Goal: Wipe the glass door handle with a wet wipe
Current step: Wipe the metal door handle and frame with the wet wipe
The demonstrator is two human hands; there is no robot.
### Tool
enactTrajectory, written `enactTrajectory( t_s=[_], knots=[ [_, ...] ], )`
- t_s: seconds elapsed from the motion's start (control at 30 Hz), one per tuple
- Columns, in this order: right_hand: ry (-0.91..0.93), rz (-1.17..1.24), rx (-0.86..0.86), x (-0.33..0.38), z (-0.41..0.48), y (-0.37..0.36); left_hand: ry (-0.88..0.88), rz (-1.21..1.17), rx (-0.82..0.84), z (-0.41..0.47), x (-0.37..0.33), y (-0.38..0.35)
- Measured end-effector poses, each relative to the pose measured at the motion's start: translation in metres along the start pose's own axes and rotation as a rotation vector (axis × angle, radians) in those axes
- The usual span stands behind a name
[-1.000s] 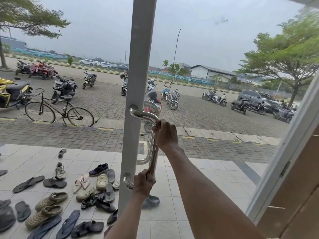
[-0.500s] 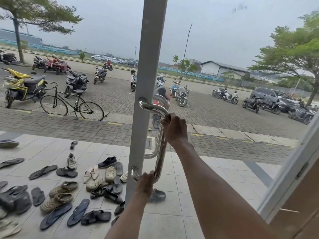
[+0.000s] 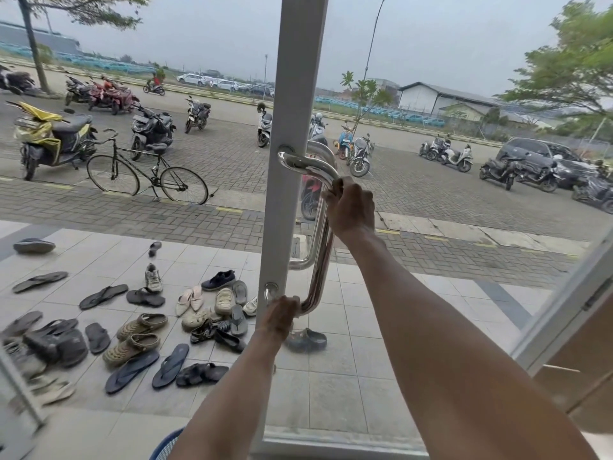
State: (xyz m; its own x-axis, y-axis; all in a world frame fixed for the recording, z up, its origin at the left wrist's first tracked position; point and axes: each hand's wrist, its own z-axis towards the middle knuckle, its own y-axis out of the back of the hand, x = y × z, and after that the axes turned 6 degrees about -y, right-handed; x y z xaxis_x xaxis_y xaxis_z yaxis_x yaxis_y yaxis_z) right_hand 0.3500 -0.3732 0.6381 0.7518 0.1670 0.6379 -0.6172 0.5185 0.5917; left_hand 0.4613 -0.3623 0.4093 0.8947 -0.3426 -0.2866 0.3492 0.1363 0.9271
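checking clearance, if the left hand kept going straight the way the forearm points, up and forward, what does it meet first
The left hand is already closed on the bottom bend of the steel handle, so the handle itself comes first. Just beyond it stands the white door frame; the exact gap between them is hard to judge from this view.

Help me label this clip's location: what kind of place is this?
Probably a building entrance seen from inside a glass door facing a parking lot: a metal pull handle on the door frame, shoes and sandals left on the tiled porch, and parked motorcycles beyond.
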Motion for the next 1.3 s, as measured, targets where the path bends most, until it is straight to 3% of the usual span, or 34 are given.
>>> enactTrajectory(
  t_s=[0.33,0.57,0.67,0.87,0.93,0.97,1.17,1.3],
  knots=[
    [0.022,-0.011,-0.017,-0.002,-0.004,-0.001,-0.079,0.025,-0.071,-0.003,0.021,-0.002],
    [0.028,-0.022,-0.031,-0.001,-0.005,-0.001,-0.071,0.001,0.000,0.001,0.032,-0.003],
    [0.036,-0.021,-0.037,-0.001,-0.006,0.000,-0.024,0.001,-0.008,0.001,0.037,0.001],
    [0.026,-0.001,-0.031,0.000,-0.007,-0.001,0.155,-0.267,-0.090,0.000,0.039,0.005],
    [0.029,-0.004,-0.037,-0.001,-0.006,-0.003,0.226,-0.314,-0.042,0.002,0.045,-0.002],
    [0.029,-0.004,-0.041,-0.001,-0.005,-0.004,0.190,-0.277,-0.051,0.006,0.050,-0.008],
    [0.044,0.003,-0.042,-0.003,-0.005,-0.005,0.371,-0.435,-0.282,-0.001,0.026,0.002],
    [0.042,0.014,-0.054,-0.002,-0.007,-0.005,0.375,-0.572,-0.341,-0.009,0.016,0.011]
  ],
)
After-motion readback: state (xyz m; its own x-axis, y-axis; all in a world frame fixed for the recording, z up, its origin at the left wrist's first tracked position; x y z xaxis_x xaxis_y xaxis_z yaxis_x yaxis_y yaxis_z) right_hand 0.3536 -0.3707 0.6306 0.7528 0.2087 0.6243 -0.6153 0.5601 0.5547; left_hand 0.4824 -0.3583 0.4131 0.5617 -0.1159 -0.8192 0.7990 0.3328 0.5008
